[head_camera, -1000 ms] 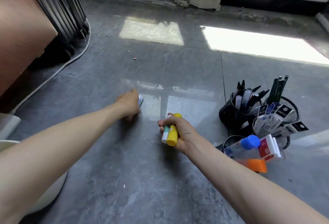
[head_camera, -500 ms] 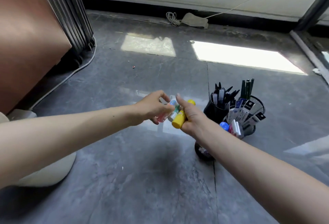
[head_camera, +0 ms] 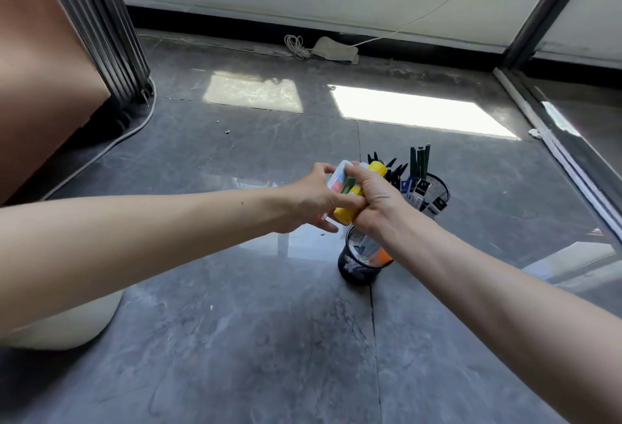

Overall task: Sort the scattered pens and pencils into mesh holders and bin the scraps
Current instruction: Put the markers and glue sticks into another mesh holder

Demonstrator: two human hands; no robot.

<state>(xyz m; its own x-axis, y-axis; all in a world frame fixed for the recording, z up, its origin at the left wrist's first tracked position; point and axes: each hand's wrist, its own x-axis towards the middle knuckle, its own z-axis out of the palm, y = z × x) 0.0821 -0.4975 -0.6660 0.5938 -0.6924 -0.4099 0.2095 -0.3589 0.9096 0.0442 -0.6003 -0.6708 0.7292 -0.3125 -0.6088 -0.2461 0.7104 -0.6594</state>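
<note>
My right hand (head_camera: 377, 198) grips a yellow glue stick (head_camera: 376, 167) together with a green-and-white one, above the floor. My left hand (head_camera: 316, 199) meets it from the left and pinches a small white item with a pink side (head_camera: 337, 176) against that bundle. Just below the hands stands a black mesh holder (head_camera: 356, 267) with white, blue and orange items inside. Behind my right hand a second mesh holder (head_camera: 437, 193) carries packaged refills and dark green pencils. A third holder with black pens (head_camera: 392, 171) is mostly hidden by my right hand.
A white rounded bin (head_camera: 67, 326) sits low left under my left forearm. A brown cabinet (head_camera: 40, 87) and a dark metal frame stand at left, with a white cable along the floor. A tiny scrap (head_camera: 227, 131) lies on the grey tiles farther back. A glass door rail runs at right.
My left hand picked the small white item off the floor and brought it right to my right hand. Both hands rose and shifted over the near mesh holder. The view tilted up.
</note>
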